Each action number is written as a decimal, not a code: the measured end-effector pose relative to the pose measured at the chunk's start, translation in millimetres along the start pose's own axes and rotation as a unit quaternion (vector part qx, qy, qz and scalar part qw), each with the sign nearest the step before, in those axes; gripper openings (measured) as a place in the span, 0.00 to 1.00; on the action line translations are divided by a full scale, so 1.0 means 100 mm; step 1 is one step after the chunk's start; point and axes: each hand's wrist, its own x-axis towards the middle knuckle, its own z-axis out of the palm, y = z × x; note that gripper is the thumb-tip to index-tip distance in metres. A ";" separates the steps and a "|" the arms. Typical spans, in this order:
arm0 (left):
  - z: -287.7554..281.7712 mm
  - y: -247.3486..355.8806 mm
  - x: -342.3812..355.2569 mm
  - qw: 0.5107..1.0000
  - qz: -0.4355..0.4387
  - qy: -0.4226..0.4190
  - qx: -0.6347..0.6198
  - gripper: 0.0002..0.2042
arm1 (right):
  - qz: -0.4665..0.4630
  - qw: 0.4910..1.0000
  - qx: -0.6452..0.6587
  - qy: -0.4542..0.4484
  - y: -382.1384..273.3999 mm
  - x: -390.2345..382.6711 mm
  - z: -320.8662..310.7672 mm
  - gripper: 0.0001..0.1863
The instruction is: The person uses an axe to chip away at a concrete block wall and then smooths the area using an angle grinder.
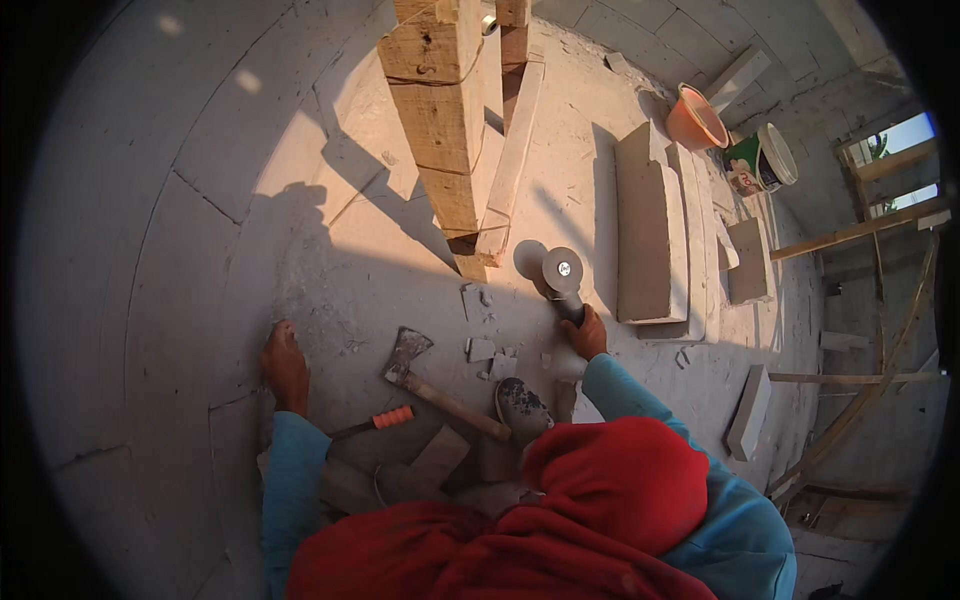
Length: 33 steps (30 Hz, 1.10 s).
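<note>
My right hand [588,333] is closed around the dark body of an angle grinder [563,268], whose round grey disc points away from me above the dusty floor. Against the pale block wall [170,270], my left hand [287,368] is stretched forward with nothing visible in it; its fingers show only in part. Between my hands lies an axe [445,398] with a wooden handle and a worn metal head. Left of its handle is a tool with an orange grip [392,417]. Broken pieces of block [481,350] are scattered near the axe, beside my dusty shoe [523,407].
A wooden post [435,120] bound with wire stands ahead, with a slanted board [512,165] beside it. Long pale blocks [648,235] are stacked to the right. Farther back are an orange bucket [697,120] and a white-and-green bucket [775,158]. Wooden poles [850,430] lean at far right.
</note>
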 end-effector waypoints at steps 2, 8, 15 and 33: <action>-0.13 0.26 0.41 1.000 0.006 -0.011 -0.011 0.09 | -0.009 1.000 0.005 0.010 0.40 -0.09 0.03 0.39; -0.24 0.02 -0.06 0.995 0.047 0.074 -0.047 0.06 | -0.065 0.997 -0.031 -0.042 0.02 0.13 0.15 0.40; -0.01 0.15 -0.58 0.979 0.189 -0.079 -0.006 0.04 | -0.067 0.996 -0.020 -0.050 0.15 0.16 0.05 0.38; -0.76 -0.42 -0.34 0.899 -0.230 0.052 -0.370 0.24 | -0.066 0.997 -0.027 -0.004 0.12 0.08 0.20 0.38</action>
